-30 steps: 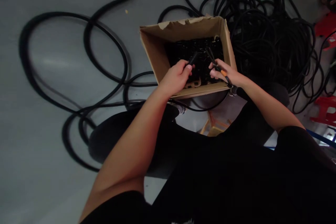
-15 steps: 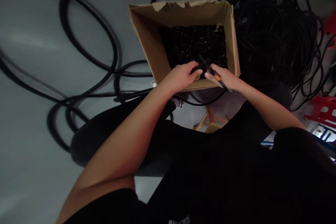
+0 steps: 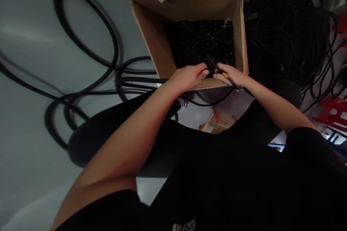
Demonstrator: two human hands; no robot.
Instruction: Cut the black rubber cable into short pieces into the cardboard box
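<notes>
Over the near edge of an open cardboard box (image 3: 151,32), both my hands are close together. My left hand (image 3: 189,76) is closed, with thumb and fingers pinched round a black cable (image 3: 143,79) that comes in from the left; its end is hard to make out against the dark box contents. My right hand (image 3: 235,75) is wrapped round a cutting tool (image 3: 225,75) with black and orange handles. Its thin jaws point up and left over the box, just right of my left fingertips. Many small black pieces (image 3: 200,41) fill the box bottom.
Large loops of thick black cable (image 3: 115,43) lie on the grey floor at left. A big tangled heap of black cable (image 3: 284,39) rises right of the box. A wooden stool (image 3: 219,127) shows between my legs, and a red plastic stool (image 3: 332,112) stands at right.
The dark cable end that reached from my left hand towards the jaws no longer shows clearly. At left, the cable near my knee has shifted up. The view has tilted slightly.
</notes>
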